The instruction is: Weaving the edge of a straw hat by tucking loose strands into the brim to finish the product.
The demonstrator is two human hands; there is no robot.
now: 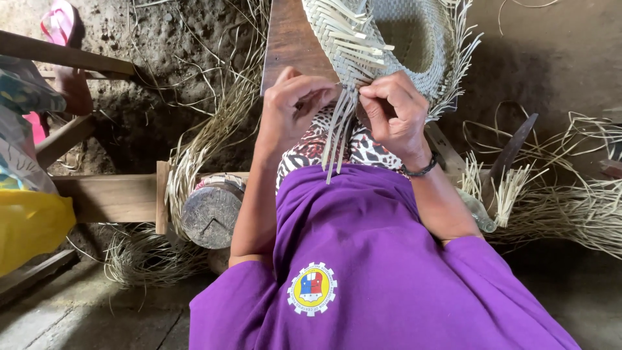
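1. Fingers (379, 97) of right hand (396, 116) curled shut, pinching pale straw strips (338, 139) at the rim of the woven hat (389, 45).
2. Left hand (291, 107) – fingers closed too, gripping the same bunch of strips from the other side.
3. Hat sits on a wooden board (291, 39), over its right edge – loose strip ends hang down over the lap.
4. Black bracelet (421, 172) on right wrist.
5. Round wooden block (210, 214) below the left elbow, dry straw bundles (557, 207) lie at far right.

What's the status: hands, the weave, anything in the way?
Left hand and right hand both pinching loose straw strips. Half-woven straw piece resting on wooden board. Nothing blocking the hands.
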